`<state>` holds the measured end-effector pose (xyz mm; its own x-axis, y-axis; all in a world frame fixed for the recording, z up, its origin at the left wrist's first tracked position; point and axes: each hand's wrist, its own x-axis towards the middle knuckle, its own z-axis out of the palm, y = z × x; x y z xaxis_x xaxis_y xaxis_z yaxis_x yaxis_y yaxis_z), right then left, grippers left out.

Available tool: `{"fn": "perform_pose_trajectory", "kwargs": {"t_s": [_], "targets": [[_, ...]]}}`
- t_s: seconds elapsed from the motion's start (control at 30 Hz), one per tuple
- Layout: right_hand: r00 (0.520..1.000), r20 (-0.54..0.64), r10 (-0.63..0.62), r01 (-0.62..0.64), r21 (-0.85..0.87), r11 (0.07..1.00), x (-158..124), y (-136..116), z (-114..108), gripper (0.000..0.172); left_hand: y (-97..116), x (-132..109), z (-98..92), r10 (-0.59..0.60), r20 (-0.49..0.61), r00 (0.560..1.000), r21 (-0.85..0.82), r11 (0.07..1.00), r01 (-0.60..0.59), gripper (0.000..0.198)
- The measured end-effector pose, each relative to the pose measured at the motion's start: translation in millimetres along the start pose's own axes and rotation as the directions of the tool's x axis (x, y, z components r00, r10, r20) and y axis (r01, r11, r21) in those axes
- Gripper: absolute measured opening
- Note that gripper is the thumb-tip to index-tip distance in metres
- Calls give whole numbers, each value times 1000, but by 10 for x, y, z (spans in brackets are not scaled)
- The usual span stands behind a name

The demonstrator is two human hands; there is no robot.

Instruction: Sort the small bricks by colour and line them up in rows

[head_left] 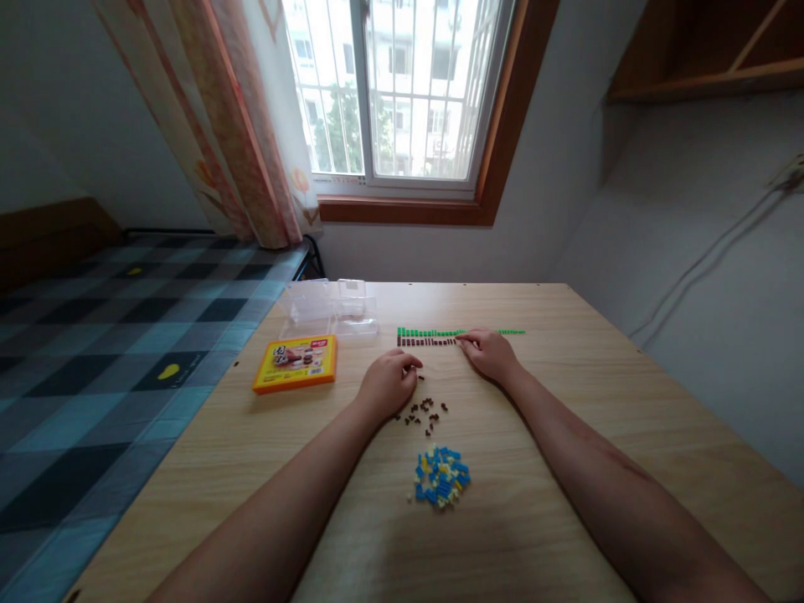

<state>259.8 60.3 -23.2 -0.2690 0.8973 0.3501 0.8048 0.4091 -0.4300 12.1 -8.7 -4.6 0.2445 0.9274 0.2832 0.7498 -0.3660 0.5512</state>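
Note:
My right hand [488,355] reaches to the right end of a row of small brown building blocks [420,342], its fingers pinched on a block at the tips. Just behind lies a longer row of small green building blocks [433,333], partly covered by that hand. My left hand [390,382] rests on the table with curled fingers, beside a single brown block [421,378]; whatever is in its fingers is hidden. Nearer to me are loose brown blocks [425,409] and a heap of blue, yellow and cream blocks [442,477].
An orange-yellow box [296,364] with a printed label lies at the left of the wooden table [584,402]. Behind it are clear plastic cases [339,311]. A bed with a checked cover [126,335] adjoins the left side; a window [414,100] is ahead.

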Motion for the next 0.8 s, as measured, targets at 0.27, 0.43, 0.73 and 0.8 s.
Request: {"fn": "perform_pose_trajectory", "kwargs": {"t_s": [0.27, 0.43, 0.73, 0.8], "targets": [[945, 39, -325, 317, 143, 938, -133, -325, -26, 24, -15, -4, 33, 5, -13, 1000, -11, 1000, -5, 26], [886, 100, -452, 417, 250, 874, -214, -520, 11, 27, -10, -9, 34, 0, -23, 1000, -13, 1000, 0, 26], [862, 130, -489, 455, 225, 862, -249, -543, -8, 29, -15, 2, 20, -18, -77, 997, -41, 999, 15, 28], [871, 130, -474, 449, 181, 875, -243, -508, -34, 28, -15, 2, 18, -17, -79, 997, -49, 999, 13, 28]]}}
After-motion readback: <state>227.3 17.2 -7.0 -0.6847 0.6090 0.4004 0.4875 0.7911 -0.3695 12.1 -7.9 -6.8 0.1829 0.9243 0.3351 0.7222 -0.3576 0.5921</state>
